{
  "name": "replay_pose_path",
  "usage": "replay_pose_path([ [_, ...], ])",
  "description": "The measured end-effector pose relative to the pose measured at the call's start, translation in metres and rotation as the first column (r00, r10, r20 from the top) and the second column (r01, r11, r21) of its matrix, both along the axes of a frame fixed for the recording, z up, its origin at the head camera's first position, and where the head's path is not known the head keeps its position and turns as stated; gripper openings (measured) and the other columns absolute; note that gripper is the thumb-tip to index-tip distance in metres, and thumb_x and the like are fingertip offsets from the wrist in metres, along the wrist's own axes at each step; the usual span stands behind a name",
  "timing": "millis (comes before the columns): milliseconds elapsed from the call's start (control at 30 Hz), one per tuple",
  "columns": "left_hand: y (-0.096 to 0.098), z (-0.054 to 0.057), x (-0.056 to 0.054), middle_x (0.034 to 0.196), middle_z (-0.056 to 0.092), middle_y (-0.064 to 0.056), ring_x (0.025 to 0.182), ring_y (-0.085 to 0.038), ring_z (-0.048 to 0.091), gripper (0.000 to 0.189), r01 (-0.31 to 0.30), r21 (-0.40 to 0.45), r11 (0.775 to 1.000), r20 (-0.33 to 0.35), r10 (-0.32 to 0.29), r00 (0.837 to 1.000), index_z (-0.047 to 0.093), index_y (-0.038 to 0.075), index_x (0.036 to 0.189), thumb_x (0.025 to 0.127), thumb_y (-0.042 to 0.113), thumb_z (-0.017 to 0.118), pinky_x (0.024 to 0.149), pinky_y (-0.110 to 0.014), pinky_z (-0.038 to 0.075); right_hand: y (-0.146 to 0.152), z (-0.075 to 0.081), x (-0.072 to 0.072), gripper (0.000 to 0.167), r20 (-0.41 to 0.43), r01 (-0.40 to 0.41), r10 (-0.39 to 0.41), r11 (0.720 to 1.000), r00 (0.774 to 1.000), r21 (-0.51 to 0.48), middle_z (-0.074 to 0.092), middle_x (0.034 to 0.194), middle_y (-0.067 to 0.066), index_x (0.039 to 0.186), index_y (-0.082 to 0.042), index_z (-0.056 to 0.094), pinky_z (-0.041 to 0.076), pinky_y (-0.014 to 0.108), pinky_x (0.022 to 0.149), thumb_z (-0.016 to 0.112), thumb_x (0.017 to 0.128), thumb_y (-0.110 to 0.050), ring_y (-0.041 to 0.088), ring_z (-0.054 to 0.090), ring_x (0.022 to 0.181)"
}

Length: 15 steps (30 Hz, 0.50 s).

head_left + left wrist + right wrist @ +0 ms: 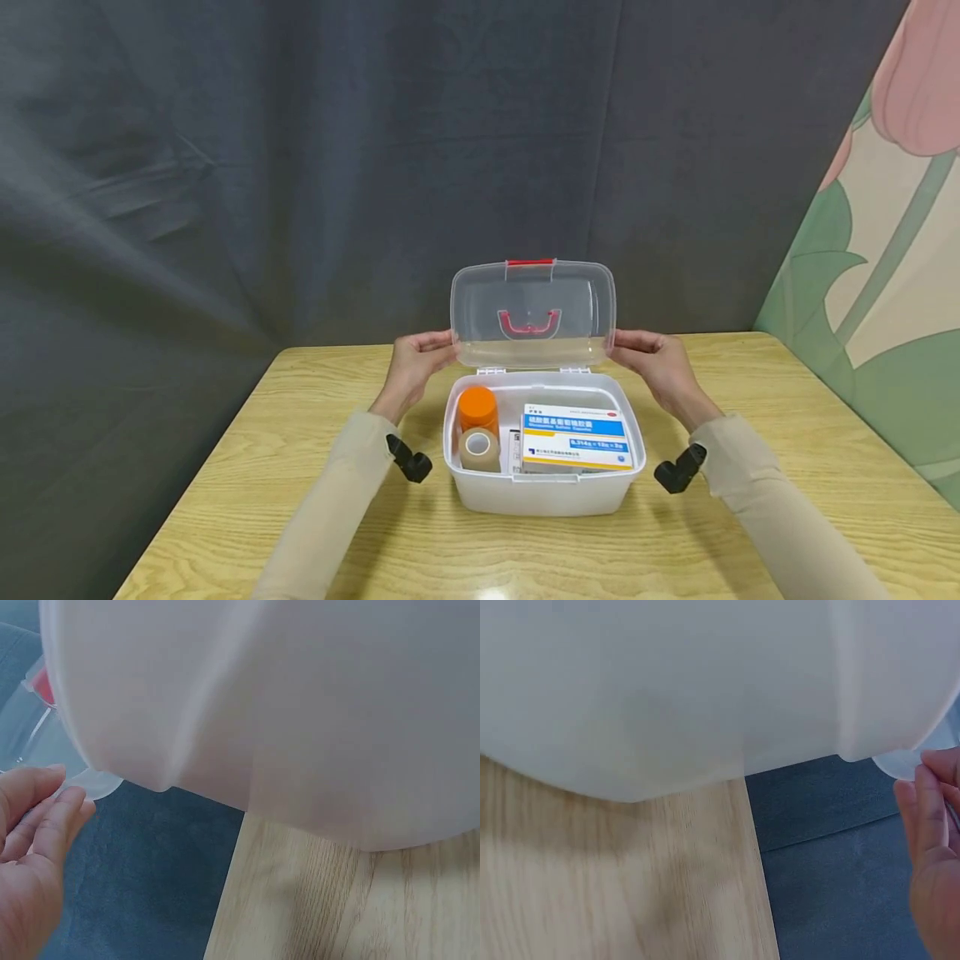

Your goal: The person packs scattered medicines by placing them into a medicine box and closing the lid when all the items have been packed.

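A white plastic storage box [540, 496] stands on the table, its clear lid [480, 292] raised on the back hinges. Thumb and fingers of my left hand [408, 371] pinch the lid's left edge. On the opposite edge, my right hand [663, 371] pinches it in the same way. The lid carries a red carrying handle [529, 325] and a red latch [531, 262]. Inside the box are an orange-capped bottle [477, 406], a beige tape roll [482, 463] and a white-and-blue medicine carton [577, 432]. The box wall [300, 712] fills much of both wrist views.
The wooden table [247, 467] carries the box near its middle. A dark curtain [450, 167] hangs right behind the table's far edge, and a wall with painted flowers [885, 275] borders the right side. Each cuff has a black wrist camera [408, 458] beside the box.
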<state>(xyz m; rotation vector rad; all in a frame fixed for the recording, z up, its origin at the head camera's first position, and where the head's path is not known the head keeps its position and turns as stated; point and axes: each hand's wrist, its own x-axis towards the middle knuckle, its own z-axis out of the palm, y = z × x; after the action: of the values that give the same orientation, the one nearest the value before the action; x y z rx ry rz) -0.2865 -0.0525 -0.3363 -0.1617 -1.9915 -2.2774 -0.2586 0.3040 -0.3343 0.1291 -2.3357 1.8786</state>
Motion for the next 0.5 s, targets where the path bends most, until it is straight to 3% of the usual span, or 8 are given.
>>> replay_pose_path([
  [200,-0.0014,-0.0019,0.0021,0.103,0.07,-0.017,0.086,-0.018,0.07,0.026,-0.012,-0.022,1.0,-0.105,0.009,0.994,0.069,-0.009,0.105,0.079,-0.011,0.073,0.077,-0.032,0.057,0.0,-0.0037,0.0033,0.043,-0.1,0.017,-0.015,1.0,0.995,0.021,0.069,0.106,-0.005,0.123,0.003,0.062,0.05,0.018,0.084,0.074,0.088,-0.019,0.006,0.064,0.094],
  [500,-0.0051,-0.0086,0.009,0.109,0.066,-0.022,0.091,-0.017,0.07,0.025,0.002,-0.026,1.0,-0.291,-0.01,0.957,0.064,-0.016,0.1,0.077,-0.017,0.072,0.08,-0.032,0.056,-0.001,-0.0107,0.0068,0.036,-0.276,0.037,-0.028,0.999,0.961,0.028,0.07,0.106,-0.002,0.115,0.005,0.065,0.052,0.017,0.08,0.075,0.086,-0.012,0.007,0.064,0.091],
])
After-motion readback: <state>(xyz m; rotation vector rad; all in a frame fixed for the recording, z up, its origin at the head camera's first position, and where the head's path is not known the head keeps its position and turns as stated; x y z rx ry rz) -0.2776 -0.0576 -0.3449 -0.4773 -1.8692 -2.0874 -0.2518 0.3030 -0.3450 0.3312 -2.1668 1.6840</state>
